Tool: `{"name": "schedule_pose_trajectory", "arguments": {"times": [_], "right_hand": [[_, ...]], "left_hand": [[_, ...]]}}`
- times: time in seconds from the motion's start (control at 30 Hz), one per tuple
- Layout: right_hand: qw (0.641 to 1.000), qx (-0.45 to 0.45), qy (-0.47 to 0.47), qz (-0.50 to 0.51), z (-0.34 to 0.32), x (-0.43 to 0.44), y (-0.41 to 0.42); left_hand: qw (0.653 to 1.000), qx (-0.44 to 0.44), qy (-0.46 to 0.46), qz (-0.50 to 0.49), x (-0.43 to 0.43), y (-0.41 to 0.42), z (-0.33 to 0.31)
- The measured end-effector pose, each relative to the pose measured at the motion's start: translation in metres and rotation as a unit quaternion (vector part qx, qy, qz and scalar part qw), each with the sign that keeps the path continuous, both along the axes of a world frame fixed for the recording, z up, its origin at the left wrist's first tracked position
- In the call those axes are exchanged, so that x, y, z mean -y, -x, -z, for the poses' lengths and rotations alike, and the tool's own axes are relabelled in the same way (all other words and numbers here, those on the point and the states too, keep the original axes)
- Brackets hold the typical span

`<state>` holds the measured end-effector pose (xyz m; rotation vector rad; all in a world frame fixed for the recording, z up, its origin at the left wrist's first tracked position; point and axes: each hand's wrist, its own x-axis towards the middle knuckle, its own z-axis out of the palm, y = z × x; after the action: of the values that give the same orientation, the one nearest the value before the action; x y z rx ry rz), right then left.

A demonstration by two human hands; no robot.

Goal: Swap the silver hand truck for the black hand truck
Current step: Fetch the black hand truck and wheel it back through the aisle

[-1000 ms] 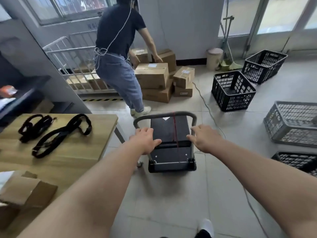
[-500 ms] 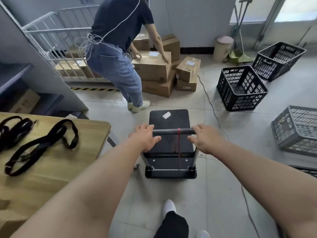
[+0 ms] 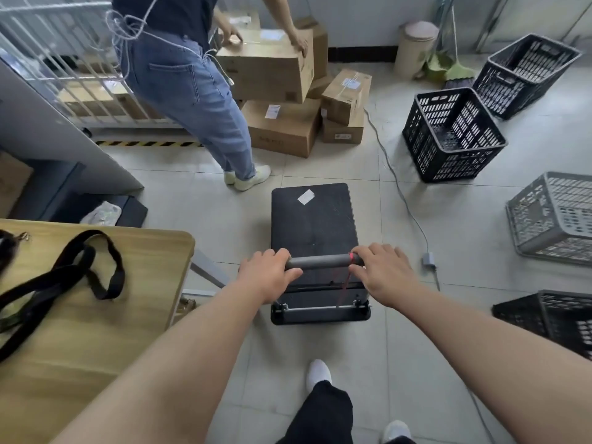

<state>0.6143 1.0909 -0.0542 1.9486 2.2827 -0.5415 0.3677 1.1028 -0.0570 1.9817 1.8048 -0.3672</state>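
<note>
black hand truck [image 3: 314, 225] on pale tiled floor [image 3: 416, 331] among crates [image 3: 451, 133].

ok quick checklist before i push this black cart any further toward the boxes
1. Both hands on handle: left hand and right hand grip the handle: ok.
2. Black hand truck deck free of load: ok.
3. Path ahead: another person stands between cart and cardboard boxes: not ok.
4. Cable on floor right of cart, apart from it: ok.
5. Wheels rolling free: cannot tell.
</note>
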Motion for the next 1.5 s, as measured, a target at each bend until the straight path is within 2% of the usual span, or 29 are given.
{"name": "schedule_pose_trajectory", "arguments": {"times": [0.2, 0.47, 0.8, 1.27, 1.5], "right_hand": [[1.000, -0.007, 0.002, -0.018, 0.003, 0.027, -0.014], [0.998, -0.005, 0.016, -0.064, -0.002, 0.106, -0.062], [0.994, -0.007, 0.024, -0.107, -0.002, 0.215, -0.116], [0.991, -0.043, 0.029, -0.125, 0.000, 0.382, -0.124], [0.981, -0.047, 0.060, -0.178, -0.001, 0.456, -0.125]], "left_hand": [[0.999, -0.004, -0.026, -0.022, 0.036, -0.014, 0.003], [0.994, 0.001, -0.069, -0.085, 0.143, -0.066, 0.005], [0.992, -0.010, -0.014, -0.124, 0.270, -0.122, -0.008], [0.989, -0.010, -0.021, -0.145, 0.444, -0.127, -0.006], [0.980, -0.002, 0.017, -0.196, 0.548, -0.133, -0.008]]}}
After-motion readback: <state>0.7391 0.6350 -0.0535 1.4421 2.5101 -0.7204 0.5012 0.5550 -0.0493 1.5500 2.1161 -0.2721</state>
